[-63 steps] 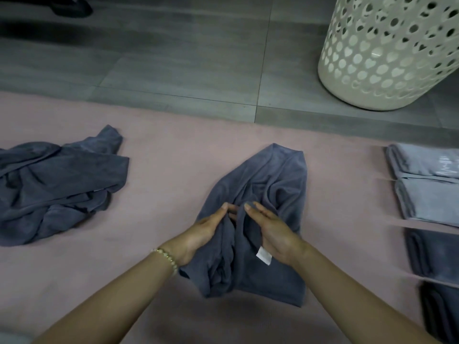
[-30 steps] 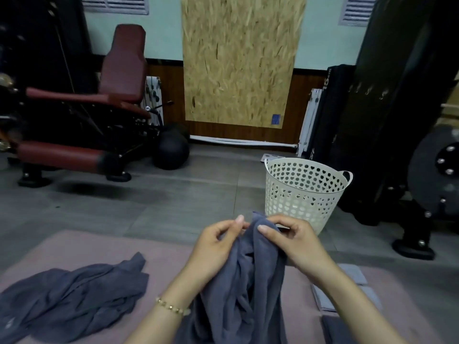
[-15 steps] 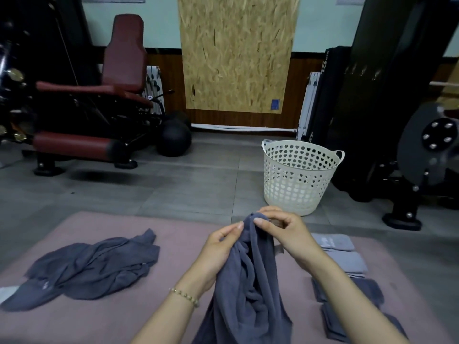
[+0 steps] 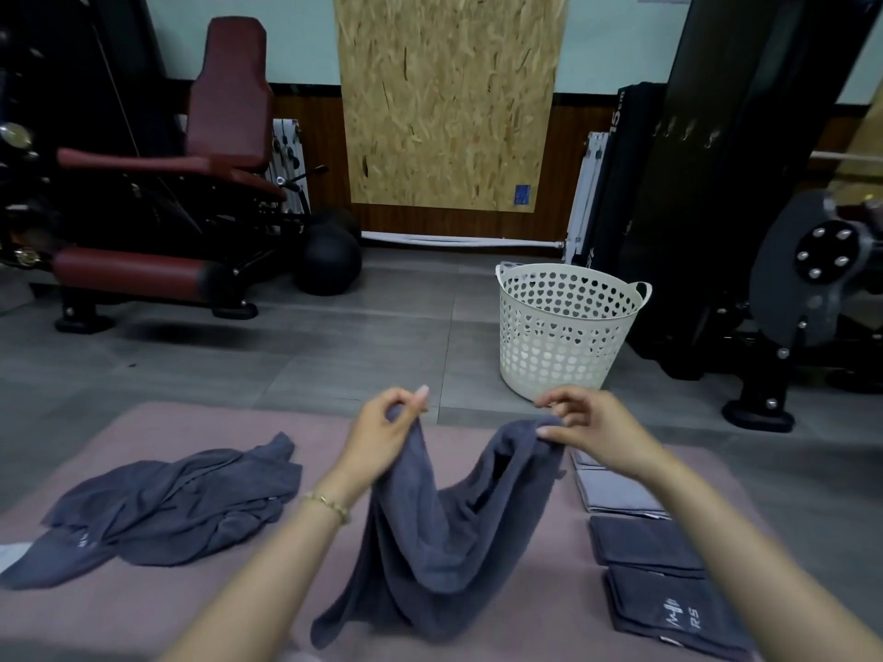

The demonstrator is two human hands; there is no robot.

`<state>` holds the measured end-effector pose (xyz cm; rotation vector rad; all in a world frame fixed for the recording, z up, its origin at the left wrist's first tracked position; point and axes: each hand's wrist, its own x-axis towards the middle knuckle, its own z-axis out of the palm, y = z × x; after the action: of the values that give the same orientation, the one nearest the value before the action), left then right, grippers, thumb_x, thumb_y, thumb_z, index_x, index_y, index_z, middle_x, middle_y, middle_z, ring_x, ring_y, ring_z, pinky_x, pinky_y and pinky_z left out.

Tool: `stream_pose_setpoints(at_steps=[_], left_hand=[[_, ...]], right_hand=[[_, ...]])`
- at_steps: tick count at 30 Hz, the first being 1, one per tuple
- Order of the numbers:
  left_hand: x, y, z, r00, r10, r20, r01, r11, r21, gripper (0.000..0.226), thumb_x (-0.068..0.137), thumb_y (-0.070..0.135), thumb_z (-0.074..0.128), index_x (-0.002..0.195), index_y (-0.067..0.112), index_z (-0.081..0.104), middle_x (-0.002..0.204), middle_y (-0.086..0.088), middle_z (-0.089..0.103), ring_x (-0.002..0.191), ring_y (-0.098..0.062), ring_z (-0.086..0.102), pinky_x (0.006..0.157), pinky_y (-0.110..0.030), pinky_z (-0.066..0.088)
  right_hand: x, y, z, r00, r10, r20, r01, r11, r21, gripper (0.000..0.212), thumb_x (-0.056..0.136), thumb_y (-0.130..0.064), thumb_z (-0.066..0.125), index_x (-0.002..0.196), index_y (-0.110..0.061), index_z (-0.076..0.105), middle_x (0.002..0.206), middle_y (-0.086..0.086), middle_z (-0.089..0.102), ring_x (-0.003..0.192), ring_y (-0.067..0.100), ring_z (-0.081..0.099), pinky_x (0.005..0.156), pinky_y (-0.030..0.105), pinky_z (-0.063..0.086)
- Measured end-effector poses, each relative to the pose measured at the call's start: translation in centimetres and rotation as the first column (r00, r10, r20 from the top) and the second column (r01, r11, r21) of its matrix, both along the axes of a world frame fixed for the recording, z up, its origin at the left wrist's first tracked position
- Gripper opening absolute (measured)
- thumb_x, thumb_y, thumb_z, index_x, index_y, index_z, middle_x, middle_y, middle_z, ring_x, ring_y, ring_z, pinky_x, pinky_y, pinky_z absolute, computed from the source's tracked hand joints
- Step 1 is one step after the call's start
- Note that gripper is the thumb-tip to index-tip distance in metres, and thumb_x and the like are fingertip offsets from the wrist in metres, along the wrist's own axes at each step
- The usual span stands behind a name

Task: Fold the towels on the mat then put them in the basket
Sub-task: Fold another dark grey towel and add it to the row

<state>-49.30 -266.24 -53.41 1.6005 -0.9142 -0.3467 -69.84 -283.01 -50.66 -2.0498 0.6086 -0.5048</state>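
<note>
Two bare hands, the left hand (image 4: 382, 437) and the right hand (image 4: 592, 432), each pinch the top edge of a dark grey terry towel (image 4: 444, 532) between thumb and curled fingers, holding it up just short of the white perforated plastic basket (image 4: 564, 336), its lower end bunched on the pink mat (image 4: 191, 613). Both pinches look shallow, so, I judge, an end could slip as the cloth is spread, and the twisted, sagging middle could set a crooked fold.
</note>
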Motion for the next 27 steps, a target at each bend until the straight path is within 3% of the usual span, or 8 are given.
stream_pose_setpoints(at_steps=[6,9,13,16,19,23,25,27], left_hand=[[8.5,2.1,3.0,0.925,0.268,0.269,-0.244,0.962,-0.118,0.043,0.094,0.023,0.054,0.058,0.019,0.032,0.054,0.004,0.028,0.049,-0.003,0.027,0.053,-0.021,0.028],[10.6,3.1,3.5,0.901,0.321,0.292,-0.304,0.947,-0.102,0.043,0.098,0.026,0.048,0.060,0.017,0.029,0.056,0.001,0.028,0.055,-0.013,0.026,0.054,-0.028,0.024],[11.1,3.2,4.0,0.934,0.280,0.222,-0.270,0.960,-0.071,0.040,0.098,0.027,0.046,0.062,0.013,0.035,0.061,-0.001,0.033,0.060,-0.014,0.032,0.054,-0.022,0.028],[10.8,4.0,4.9,0.953,0.059,0.296,-0.086,0.993,0.080,0.024,0.089,0.022,0.063,0.067,0.012,0.057,0.066,0.003,0.058,0.064,-0.005,0.051,0.064,-0.009,0.039],[10.6,4.8,5.8,0.915,-0.222,0.337,0.104,0.937,0.333,0.019,0.079,0.029,0.073,0.070,0.013,0.070,0.062,0.008,0.063,0.057,0.001,0.053,0.057,-0.016,0.041],[10.9,4.9,6.7,0.905,-0.079,0.419,0.023,0.991,0.135,0.032,0.080,0.031,0.070,0.068,0.002,0.064,0.059,0.004,0.055,0.055,-0.002,0.048,0.053,-0.020,0.036],[10.1,4.3,6.3,0.972,0.054,0.229,-0.043,0.998,-0.052,0.021,0.088,0.025,0.064,0.078,0.006,0.068,0.068,0.007,0.064,0.062,0.000,0.056,0.058,-0.014,0.044],[9.3,3.5,5.4,0.996,0.084,-0.015,-0.085,0.988,-0.129,0.018,0.091,0.026,0.060,0.087,0.011,0.068,0.079,0.003,0.068,0.072,-0.003,0.061,0.065,-0.015,0.049]], right_hand=[[-5.6,-5.5,3.2,0.947,-0.063,-0.315,-0.053,0.936,-0.348,0.020,0.075,-0.008,0.078,0.071,-0.026,0.071,0.065,-0.009,0.070,0.062,-0.004,0.059,0.062,0.013,0.046],[-6.9,-6.2,3.9,0.980,-0.056,-0.193,0.017,0.980,-0.199,0.016,0.080,-0.006,0.072,0.068,-0.016,0.070,0.063,-0.007,0.068,0.061,-0.004,0.056,0.062,0.009,0.044],[-6.8,-6.0,4.5,0.997,-0.073,-0.012,0.074,0.989,0.128,0.011,0.089,-0.015,0.061,0.090,-0.010,0.070,0.080,-0.010,0.073,0.077,-0.004,0.065,0.068,0.007,0.048],[-6.7,-6.7,4.3,0.984,-0.155,0.090,0.125,0.953,0.274,0.061,0.059,-0.055,0.081,0.100,-0.013,0.068,0.091,-0.005,0.074,0.084,0.003,0.068,0.070,0.013,0.053],[-7.0,-7.6,3.8,0.966,-0.219,0.138,0.178,0.949,0.261,0.092,0.029,-0.073,0.081,0.097,-0.011,0.070,0.091,0.000,0.074,0.083,0.007,0.068,0.068,0.014,0.054],[-7.1,-7.6,3.6,0.950,-0.241,0.199,0.183,0.946,0.269,0.088,0.028,-0.070,0.083,0.092,-0.010,0.070,0.084,0.001,0.074,0.077,0.006,0.068,0.067,0.015,0.054],[-6.5,-7.3,3.3,0.941,-0.255,0.222,0.193,0.944,0.267,0.073,0.043,-0.063,0.084,0.090,-0.010,0.069,0.079,0.000,0.073,0.071,0.003,0.067,0.064,0.014,0.054],[-5.6,-6.7,2.7,0.937,-0.254,0.241,0.183,0.942,0.280,0.030,0.079,-0.036,0.073,0.088,-0.009,0.065,0.073,-0.003,0.070,0.064,0.003,0.064,0.059,0.012,0.052]])
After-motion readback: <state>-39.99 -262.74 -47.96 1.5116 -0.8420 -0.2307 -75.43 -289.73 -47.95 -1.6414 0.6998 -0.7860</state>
